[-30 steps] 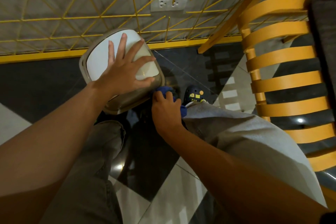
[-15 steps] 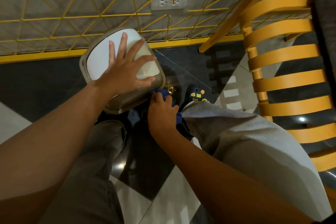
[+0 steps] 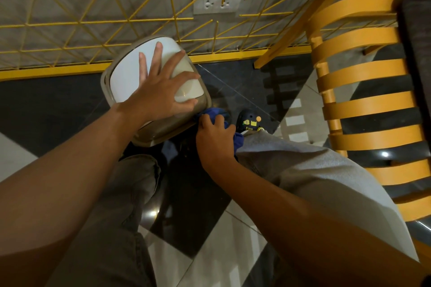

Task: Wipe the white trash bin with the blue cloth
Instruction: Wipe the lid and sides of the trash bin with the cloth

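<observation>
Tipping is the main risk we see: the white trash bin (image 3: 130, 74) stands on the floor by the yellow grid, steadied only by the left hand (image 3: 161, 98) spread flat on its lid. The right hand (image 3: 215, 140), clenched on the blue cloth (image 3: 213, 113), presses low on its side, apparently below the rim; a hard stroke could slide the bin.

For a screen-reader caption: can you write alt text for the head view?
Seen from above, a person's left hand presses flat on the white trash bin lid while the right hand rubs a blue cloth against its side, beside an orange slatted chair.
</observation>
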`<move>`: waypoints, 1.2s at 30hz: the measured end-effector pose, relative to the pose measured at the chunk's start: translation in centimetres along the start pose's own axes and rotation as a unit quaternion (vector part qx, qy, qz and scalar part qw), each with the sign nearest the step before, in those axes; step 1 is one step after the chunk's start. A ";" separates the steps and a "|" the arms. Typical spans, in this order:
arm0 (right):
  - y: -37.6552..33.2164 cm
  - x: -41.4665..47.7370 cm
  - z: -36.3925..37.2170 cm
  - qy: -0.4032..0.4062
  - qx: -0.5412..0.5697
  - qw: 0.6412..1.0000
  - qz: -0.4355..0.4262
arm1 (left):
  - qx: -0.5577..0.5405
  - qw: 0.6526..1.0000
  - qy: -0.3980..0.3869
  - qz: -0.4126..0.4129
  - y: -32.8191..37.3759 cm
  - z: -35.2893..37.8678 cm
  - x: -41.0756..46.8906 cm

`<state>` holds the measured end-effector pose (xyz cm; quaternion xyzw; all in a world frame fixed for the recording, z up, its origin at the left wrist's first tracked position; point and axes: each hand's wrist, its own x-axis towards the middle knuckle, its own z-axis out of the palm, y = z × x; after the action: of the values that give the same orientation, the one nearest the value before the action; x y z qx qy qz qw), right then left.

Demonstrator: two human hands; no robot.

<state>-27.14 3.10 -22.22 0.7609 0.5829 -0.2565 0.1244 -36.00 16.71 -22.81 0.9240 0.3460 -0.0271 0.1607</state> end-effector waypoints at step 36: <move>5.5 3.9 -1.4 0.083 -0.154 0.974 -0.146 | -0.015 0.999 -0.007 -0.034 -0.1 -0.7 0.5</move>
<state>-20.83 5.40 -23.79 0.6576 0.7287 -0.1149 0.1526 -35.74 17.31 -22.30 0.9090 0.3762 -0.0334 0.1762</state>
